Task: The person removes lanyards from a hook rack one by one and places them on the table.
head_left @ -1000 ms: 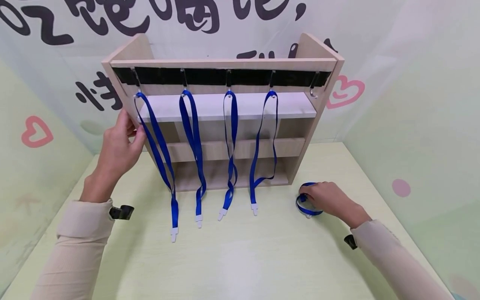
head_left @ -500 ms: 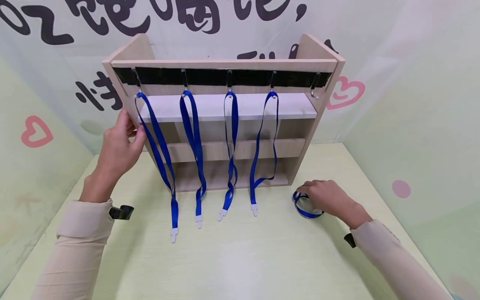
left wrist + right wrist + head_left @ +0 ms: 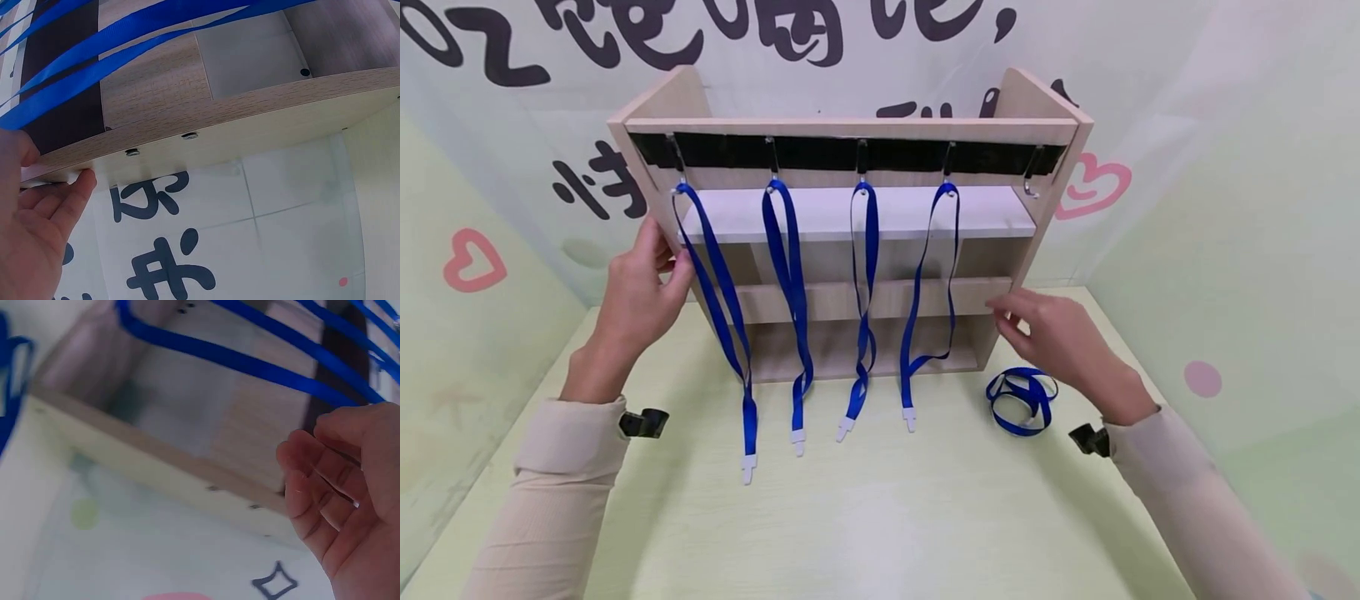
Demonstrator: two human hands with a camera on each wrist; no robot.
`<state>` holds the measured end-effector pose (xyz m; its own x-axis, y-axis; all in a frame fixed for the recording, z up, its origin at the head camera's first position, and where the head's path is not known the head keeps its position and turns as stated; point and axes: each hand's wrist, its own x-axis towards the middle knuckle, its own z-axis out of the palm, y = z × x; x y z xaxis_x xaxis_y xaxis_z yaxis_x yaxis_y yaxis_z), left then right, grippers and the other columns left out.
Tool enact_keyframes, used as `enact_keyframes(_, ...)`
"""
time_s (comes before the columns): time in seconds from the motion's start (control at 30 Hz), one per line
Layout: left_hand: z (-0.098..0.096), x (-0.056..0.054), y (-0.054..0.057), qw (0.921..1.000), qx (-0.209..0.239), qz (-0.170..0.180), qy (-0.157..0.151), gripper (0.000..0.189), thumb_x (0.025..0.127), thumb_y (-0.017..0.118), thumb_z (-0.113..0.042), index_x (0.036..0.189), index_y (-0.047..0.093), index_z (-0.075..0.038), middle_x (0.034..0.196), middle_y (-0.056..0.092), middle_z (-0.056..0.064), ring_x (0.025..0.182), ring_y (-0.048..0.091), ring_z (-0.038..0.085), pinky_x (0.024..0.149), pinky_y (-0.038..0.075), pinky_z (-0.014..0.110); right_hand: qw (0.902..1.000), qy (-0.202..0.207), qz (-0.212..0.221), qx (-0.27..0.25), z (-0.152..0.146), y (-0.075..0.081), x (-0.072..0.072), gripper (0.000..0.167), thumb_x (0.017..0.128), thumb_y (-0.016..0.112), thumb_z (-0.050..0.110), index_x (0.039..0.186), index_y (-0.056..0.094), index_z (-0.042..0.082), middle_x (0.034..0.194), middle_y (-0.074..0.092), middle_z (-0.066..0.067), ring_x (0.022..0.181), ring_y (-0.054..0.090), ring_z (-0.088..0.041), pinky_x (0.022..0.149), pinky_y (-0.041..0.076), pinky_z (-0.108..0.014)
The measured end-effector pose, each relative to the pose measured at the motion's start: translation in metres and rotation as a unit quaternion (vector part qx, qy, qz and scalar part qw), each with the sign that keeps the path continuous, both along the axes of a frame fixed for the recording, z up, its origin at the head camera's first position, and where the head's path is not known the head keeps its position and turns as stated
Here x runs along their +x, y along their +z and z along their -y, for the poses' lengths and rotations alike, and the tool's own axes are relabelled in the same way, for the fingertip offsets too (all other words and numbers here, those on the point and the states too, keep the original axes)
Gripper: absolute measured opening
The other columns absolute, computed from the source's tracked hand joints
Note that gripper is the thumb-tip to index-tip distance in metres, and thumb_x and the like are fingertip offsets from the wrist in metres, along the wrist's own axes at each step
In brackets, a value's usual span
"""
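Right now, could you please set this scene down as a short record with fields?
Rack: wooden rack standing on the table
Hooks: five in a row along a black strip
Hanging: four blue lanyards, one per hook, white clips at their lower ends
Bare hook: the rightmost hook
Loose item: coiled blue lanyard on the table, right of the rack
Left hand: grips the rack's left side panel
Right hand: holds nothing, fingers bent, apart from the coiled lanyard
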<state>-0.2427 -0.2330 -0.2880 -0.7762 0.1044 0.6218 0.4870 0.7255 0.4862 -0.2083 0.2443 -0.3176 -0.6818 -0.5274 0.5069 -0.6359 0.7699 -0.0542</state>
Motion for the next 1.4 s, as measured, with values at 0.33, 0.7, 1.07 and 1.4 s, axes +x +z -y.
enact_keyframes(0.33,0.002,0.0,0.001,1.0,0.007,0.005,-0.002,0.045,0.1,0.047,-0.015,0.144,0.04,-0.007,0.13,0.063,0.022,0.112,0.064,0.041,0.091,0.051,0.055,0.9939,0.007,-0.057,-0.094,0.038,0.049,-0.003,0.019,0.09,0.071,0.009,0.106,0.072,0.0,0.093,0.073,-0.012,0.075,0.069,-0.023,0.061,0.059,-0.037)
enact_keyframes(0.7,0.0,0.0,0.001,1.0,0.004,0.006,-0.003,0.044,0.101,0.047,-0.014,0.143,0.04,-0.005,0.13,0.062,0.022,0.113,0.064,0.04,0.09,0.051,0.058,0.981,-0.076,-0.05,-0.171,0.073,0.076,-0.01,0.035,0.095,0.066,0.028,0.115,0.069,-0.001,0.093,0.073,-0.015,0.074,0.071,-0.027,0.068,0.06,-0.039)
enact_keyframes(1.07,0.001,0.0,0.0,1.0,0.003,-0.001,-0.002,0.042,0.1,0.047,-0.014,0.141,0.042,-0.004,0.128,0.064,0.022,0.112,0.065,0.039,0.09,0.051,0.055,0.9686,-0.144,-0.071,-0.19,0.103,0.084,-0.02,0.047,0.096,0.059,0.044,0.099,0.074,-0.001,0.077,0.071,-0.014,0.062,0.061,-0.026,0.056,0.046,-0.031)
enact_keyframes(1.4,0.001,-0.001,0.0,1.0,0.004,-0.001,-0.004,0.043,0.1,0.047,-0.014,0.141,0.042,-0.005,0.127,0.064,0.022,0.111,0.065,0.039,0.09,0.052,0.053,0.9514,-0.096,-0.05,-0.288,0.101,0.092,-0.009,0.024,0.096,0.061,0.014,0.1,0.072,-0.007,0.081,0.071,-0.018,0.066,0.062,-0.025,0.061,0.045,-0.023)
